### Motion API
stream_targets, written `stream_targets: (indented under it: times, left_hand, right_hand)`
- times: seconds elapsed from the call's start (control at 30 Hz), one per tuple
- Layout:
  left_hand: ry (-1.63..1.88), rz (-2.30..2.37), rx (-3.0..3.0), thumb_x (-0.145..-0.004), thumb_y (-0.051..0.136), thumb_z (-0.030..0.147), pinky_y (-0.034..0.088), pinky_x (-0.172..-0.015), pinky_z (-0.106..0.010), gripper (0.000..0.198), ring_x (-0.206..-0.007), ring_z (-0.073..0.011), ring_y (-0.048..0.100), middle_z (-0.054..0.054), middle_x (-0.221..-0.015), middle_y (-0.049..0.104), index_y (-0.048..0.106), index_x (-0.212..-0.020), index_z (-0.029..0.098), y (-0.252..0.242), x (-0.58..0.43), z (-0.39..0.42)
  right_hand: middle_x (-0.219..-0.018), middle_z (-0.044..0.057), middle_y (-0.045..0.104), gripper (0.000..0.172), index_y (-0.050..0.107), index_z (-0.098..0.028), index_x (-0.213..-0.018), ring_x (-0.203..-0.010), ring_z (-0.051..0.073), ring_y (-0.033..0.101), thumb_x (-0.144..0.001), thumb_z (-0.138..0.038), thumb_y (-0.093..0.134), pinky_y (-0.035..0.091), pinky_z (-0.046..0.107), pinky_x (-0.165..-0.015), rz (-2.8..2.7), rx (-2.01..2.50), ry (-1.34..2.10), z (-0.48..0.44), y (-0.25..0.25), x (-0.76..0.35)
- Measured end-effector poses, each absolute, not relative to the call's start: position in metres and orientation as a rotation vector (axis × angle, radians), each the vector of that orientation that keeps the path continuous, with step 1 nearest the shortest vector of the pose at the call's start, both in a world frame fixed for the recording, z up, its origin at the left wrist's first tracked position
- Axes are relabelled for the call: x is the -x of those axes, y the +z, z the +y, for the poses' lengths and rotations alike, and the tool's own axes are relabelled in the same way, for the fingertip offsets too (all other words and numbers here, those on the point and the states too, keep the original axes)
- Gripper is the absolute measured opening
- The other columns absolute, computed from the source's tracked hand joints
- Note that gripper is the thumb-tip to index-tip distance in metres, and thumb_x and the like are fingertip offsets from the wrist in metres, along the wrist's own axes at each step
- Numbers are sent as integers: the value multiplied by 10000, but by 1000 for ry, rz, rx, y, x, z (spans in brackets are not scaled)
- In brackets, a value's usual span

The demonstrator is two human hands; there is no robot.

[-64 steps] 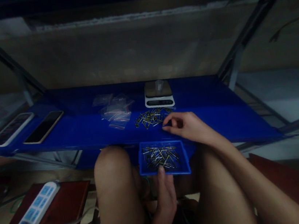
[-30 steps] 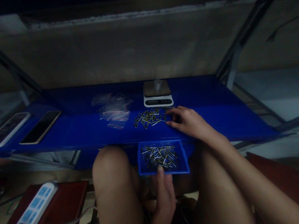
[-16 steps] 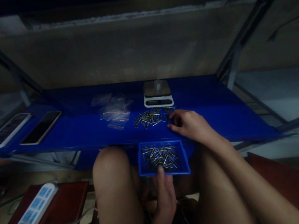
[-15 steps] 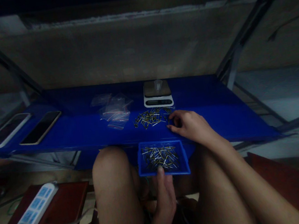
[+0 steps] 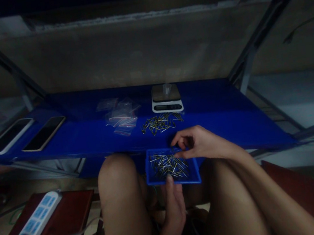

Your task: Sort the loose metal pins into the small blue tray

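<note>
My left hand grips the near edge of a small blue tray, with the thumb over the rim. Many thin metal bits, dark gold at one end and silvery at the other, lie in it. Above the tray's far right part hovers my right hand, its thumb and index fingertips apart; no bit shows clearly between them. A loose pile of the same kind of bits lies on the blue table, just beyond the tray.
Behind the pile stands a small digital scale bearing a clear plastic cup. Clear zip bags lie left of it. Two phones rest on the table's left end. A power strip sits on a brown board, lower left.
My right hand has moved from the right edge of the pile, toward me, to over the tray. Its thumb and index finger now look farther apart. My left hand keeps the tray in place.
</note>
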State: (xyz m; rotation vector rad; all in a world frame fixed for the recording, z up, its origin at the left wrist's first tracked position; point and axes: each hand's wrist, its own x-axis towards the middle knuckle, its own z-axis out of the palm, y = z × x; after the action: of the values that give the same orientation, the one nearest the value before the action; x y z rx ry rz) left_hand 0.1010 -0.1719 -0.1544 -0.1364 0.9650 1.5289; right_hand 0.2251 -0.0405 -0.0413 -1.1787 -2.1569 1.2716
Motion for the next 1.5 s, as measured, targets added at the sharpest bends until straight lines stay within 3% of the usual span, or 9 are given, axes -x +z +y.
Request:
stream_targets:
  times: [0.27,0.6,0.87,1.1,1.33,1.5]
  left_hand:
    - [1538,938,140,-845,787,460,395,-1244,-468,590,-1466,-322,516,-113,-1512,624,649,-1372,233,-156,-102,-172]
    - [1521,912,96,-800,825,514,376,-1252,-495,656,-1467,-344,511,-127,-1487,641,663,-1366,224,-155,-101,-172]
    - [1542,908,138,-788,839,446,400,-1241,-480,589,-1463,-345,516,-120,-1488,642,679,-1311,228,-153,-101,-171]
    - [1544,912,133,-768,855,489,375,-1258,-486,657,-1505,-359,458,-128,-1516,618,671,-1338,219,-154,-101,-171]
    - [1565,898,146,-764,858,439,398,-1246,-476,706,-1476,-346,499,-132,-1517,616,626,-1389,207,-158,-101,-171]
    - [1567,892,141,-799,836,418,406,-1241,-446,666,-1497,-327,475,-121,-1551,586,619,-1396,218,-156,-101,-171]
  right_hand:
    - [-665,-39,658,388,844,-215,-1028,-568,86,521,-746,-481,873,348,224,-553,-2295,1254,1282,-39,-44,-225]
    - [-630,-19,725,385,845,-237,-1055,-564,139,646,-785,-509,860,390,244,-564,-2304,1275,1365,-39,-51,-226]
    - [-611,-43,706,301,834,-265,-939,-603,143,667,-754,-493,898,377,243,-580,-2436,1346,1185,-41,-49,-221]
    - [-676,-64,694,340,817,-255,-941,-582,94,593,-717,-490,920,327,236,-579,-2499,1340,1075,-42,-49,-219]
    - [-692,-74,657,143,787,-240,-850,-582,65,540,-789,-352,851,302,229,-575,-2529,1308,1013,-42,-48,-216]
    - [-689,-65,650,218,799,-245,-934,-579,77,537,-790,-400,851,317,229,-561,-2431,1274,1081,-43,-49,-216]
